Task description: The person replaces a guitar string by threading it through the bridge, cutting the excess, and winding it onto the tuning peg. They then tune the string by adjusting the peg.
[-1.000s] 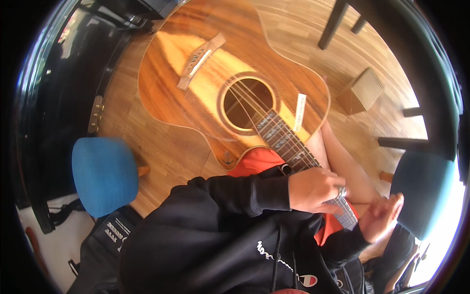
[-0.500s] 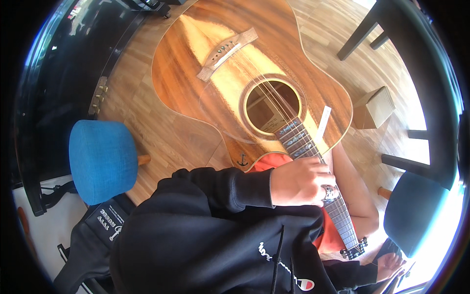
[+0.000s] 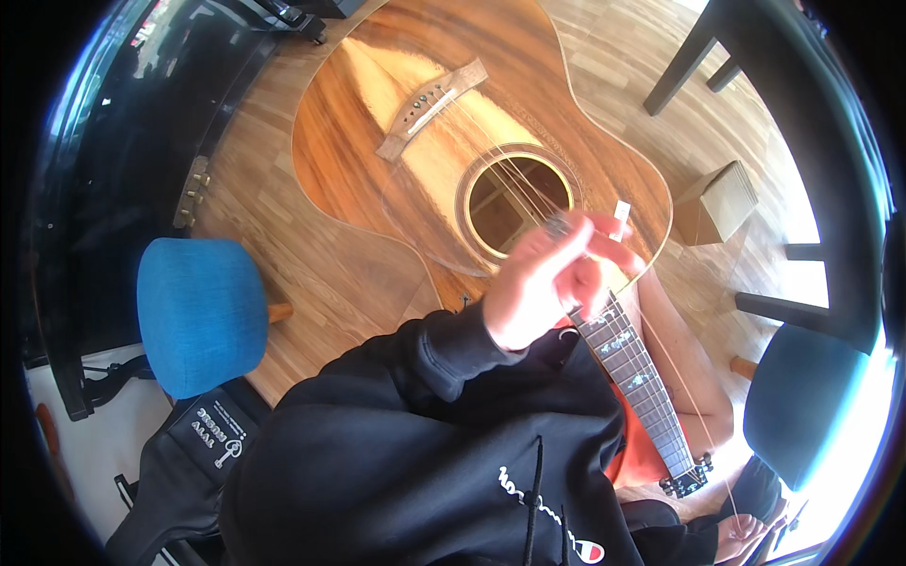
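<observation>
An acoustic guitar (image 3: 604, 132) lies across my lap, its body at the top and its fretboard (image 3: 651, 406) running down to the headstock (image 3: 689, 479) at the lower right. Above the soundhole's lower edge my left hand (image 3: 552, 283) is raised, blurred, with its fingers curled. A loose guitar string (image 3: 681, 373) stretches from beside these fingers to the lower right. There my right hand (image 3: 741, 538), beyond the headstock, has its fingers closed on the string. Several strings cross the soundhole from the bridge (image 3: 429, 111). A white strip (image 3: 620, 219) lies on the guitar top.
A blue padded stool (image 3: 200, 316) stands at the left, before a glossy black piano-like piece (image 3: 113, 198). A black bag (image 3: 193, 453) lies below it. At the right are a cardboard box (image 3: 722, 203), dark furniture legs (image 3: 681, 71) and another blue stool (image 3: 802, 401).
My left hand has risen off the fretboard toward the soundhole, uncovering frets. The loose string now shows between my two hands. My right hand has shifted slightly down.
</observation>
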The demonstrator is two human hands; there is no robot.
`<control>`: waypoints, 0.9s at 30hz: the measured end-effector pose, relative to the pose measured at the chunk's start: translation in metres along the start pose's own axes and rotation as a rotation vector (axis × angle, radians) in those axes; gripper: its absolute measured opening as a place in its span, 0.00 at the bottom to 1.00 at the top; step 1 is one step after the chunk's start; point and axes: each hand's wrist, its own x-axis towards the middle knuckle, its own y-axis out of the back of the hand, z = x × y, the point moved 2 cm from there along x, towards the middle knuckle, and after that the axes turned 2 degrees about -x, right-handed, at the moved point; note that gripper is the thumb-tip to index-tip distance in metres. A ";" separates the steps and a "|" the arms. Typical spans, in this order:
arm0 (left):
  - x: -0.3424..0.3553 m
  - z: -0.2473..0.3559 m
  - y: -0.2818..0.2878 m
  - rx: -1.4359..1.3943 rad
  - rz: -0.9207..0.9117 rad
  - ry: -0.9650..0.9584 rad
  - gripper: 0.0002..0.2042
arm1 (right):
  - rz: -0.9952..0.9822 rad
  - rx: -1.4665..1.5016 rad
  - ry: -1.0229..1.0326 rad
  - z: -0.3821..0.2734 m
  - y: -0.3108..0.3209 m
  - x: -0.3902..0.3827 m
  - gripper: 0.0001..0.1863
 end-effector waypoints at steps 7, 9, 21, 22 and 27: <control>-0.010 0.073 0.056 -0.182 0.276 -0.378 0.19 | 0.023 -0.079 -0.085 0.022 0.013 0.014 0.12; -0.012 0.093 0.073 -0.095 0.264 -0.374 0.19 | 0.021 -0.107 -0.124 0.031 0.012 0.018 0.13; -0.001 0.120 0.089 0.092 0.413 -0.347 0.21 | 0.144 -0.225 -0.269 0.079 0.065 0.048 0.20; 0.002 0.119 0.088 0.146 0.429 -0.359 0.21 | 0.145 -0.261 -0.240 0.088 0.075 0.051 0.18; -0.005 0.122 0.087 0.394 0.475 -0.390 0.26 | -0.293 -0.985 -0.094 0.086 0.021 0.034 0.11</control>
